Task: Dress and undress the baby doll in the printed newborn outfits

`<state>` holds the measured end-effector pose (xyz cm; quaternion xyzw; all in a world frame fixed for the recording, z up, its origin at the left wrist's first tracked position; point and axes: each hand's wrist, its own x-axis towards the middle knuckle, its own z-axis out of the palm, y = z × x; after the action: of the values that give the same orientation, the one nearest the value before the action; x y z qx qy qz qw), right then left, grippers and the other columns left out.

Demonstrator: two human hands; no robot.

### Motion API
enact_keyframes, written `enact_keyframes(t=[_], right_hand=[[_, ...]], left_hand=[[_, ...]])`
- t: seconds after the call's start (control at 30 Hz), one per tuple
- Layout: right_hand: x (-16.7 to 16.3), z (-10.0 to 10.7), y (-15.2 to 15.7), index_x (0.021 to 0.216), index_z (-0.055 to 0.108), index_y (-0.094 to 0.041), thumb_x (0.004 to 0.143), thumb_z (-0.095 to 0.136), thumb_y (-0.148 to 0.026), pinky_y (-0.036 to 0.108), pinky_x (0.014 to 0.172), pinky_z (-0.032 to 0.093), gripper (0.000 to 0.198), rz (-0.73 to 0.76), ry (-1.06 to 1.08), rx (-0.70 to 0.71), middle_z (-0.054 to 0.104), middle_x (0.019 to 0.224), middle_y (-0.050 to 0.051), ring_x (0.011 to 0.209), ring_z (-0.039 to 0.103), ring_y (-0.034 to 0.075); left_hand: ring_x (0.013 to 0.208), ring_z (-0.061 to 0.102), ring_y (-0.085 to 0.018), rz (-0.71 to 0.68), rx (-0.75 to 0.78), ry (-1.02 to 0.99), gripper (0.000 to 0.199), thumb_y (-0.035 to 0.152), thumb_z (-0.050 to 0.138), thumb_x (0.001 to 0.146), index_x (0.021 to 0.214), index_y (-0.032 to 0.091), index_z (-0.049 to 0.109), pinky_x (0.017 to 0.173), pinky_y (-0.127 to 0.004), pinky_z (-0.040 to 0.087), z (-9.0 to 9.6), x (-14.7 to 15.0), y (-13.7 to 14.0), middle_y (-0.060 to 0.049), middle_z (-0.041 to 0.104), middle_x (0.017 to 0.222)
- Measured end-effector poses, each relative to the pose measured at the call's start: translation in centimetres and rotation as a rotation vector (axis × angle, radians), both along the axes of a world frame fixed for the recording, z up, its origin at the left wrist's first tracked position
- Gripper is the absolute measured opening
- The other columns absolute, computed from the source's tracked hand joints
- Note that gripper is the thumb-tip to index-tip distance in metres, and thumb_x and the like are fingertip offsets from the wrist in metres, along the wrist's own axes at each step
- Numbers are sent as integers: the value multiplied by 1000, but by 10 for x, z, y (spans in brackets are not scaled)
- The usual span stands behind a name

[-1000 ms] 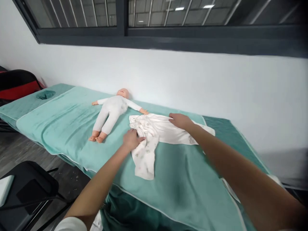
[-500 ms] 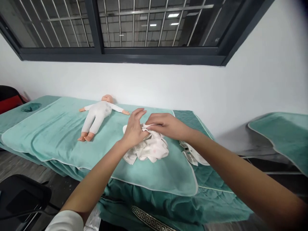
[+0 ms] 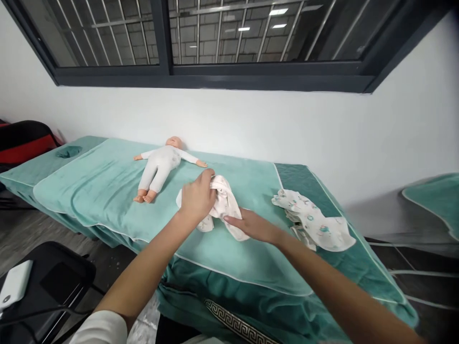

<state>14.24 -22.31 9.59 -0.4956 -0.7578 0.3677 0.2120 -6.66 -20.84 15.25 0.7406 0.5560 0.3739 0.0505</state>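
Observation:
Both my hands grip a white printed baby garment [image 3: 225, 200] above the green bed cover; its exact cut is hidden by bunching. My left hand [image 3: 198, 195] is closed on the upper part, and some of the cloth hangs below and behind it. Lower down on the right, my right hand [image 3: 253, 224] pinches the garment's edge between thumb and fingers. To the left of my hands a baby doll [image 3: 159, 165] in a white bodysuit lies on its back, arms spread and feet toward me.
More folded white printed baby clothes [image 3: 319, 222] lie on the bed [image 3: 107, 186] to the right. A black chair [image 3: 60, 272] with a white device [image 3: 16, 283] stands at lower left. A barred window [image 3: 215, 76] is above the wall. Another green-covered surface [image 3: 435, 200] is at far right.
My right hand has moved down along the garment, which now hangs more stretched out between my hands. The view has shifted right, uncovering the folded clothes. The doll lies as before.

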Motion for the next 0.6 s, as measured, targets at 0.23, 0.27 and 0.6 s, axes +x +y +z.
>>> enact_keyframes(t=[0.23,0.27,0.6], right_hand=[[-104,-41,10,136,57,-37,93,50,-63,45,80,63,51,-100,715,-374,72,130,4,112,71,31],[-115,-37,14,142,51,-38,93,48,-64,46,86,63,56,-85,765,-374,67,140,2,122,68,31],[-190,-33,23,135,64,-30,86,72,-51,54,116,49,54,399,558,-252,67,139,6,129,63,31]], left_hand=[[118,63,-26,-307,33,-116,35,20,63,90,124,27,63,104,-43,52,-26,-44,-29,-9,67,123],[130,57,-29,-310,90,-66,37,26,68,90,127,29,64,113,-47,47,-31,-56,-31,-10,63,133],[134,57,-30,108,-14,-226,47,34,71,85,130,26,60,115,-49,47,-110,-189,-47,-14,58,140]])
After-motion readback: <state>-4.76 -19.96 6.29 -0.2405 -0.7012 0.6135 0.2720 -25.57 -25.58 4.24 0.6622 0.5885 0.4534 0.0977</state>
